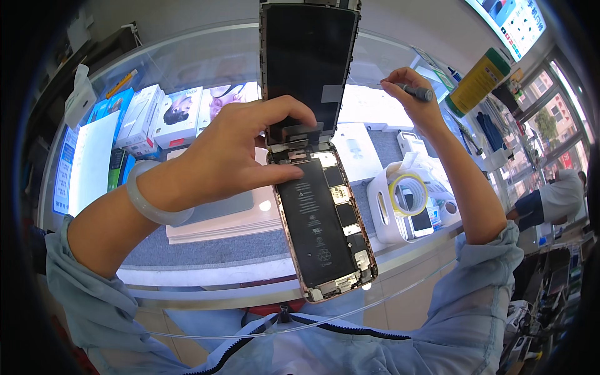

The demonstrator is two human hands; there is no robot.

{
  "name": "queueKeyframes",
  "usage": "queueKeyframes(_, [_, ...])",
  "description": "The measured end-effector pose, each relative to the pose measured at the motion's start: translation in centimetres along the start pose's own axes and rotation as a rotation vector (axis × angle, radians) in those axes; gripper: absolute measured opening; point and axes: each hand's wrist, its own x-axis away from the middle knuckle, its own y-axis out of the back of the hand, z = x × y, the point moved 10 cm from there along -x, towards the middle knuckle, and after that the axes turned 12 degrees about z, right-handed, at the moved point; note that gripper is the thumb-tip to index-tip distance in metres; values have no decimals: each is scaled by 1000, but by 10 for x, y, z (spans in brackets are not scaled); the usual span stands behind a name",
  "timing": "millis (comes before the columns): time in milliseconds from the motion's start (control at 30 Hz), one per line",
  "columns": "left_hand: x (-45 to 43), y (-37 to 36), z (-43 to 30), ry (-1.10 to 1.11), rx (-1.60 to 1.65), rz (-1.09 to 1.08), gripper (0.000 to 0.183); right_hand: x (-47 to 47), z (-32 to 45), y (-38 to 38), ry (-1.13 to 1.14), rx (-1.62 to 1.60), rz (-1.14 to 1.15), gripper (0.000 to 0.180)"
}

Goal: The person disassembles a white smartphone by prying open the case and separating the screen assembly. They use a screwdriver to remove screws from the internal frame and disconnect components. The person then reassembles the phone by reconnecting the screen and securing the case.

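An opened smartphone lies before me on the glass counter. Its screen assembly (307, 65) is folded up and away at the top end, with the body (358, 220) nearer me. A black battery (318, 225) fills most of the body, beside exposed circuit boards and metal shields. My left hand (234, 145) grips the phone around the fold: the thumb rests on the battery's upper part, and the index finger touches the lower end of the screen assembly. Raised at the right, my right hand (415, 101) holds a slim grey-handled tool (422, 93), its tip hard to make out.
Under the glass lie boxed goods (176, 115) and flat pale boxes (225, 229). A white basket (379, 206) with a yellow tape roll (393, 192) stands to the right. Farther right are a green-and-yellow canister (478, 82) and another person (555, 197).
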Motion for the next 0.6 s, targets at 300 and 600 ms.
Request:
queueKeyframes(300, [1, 0, -3, -27, -33, 1, 47, 5, 10, -12, 38, 150, 96, 27])
queueKeyframes(600, [0, -1, -3, -31, -35, 1, 47, 11, 22, -16, 46, 295, 102, 25])
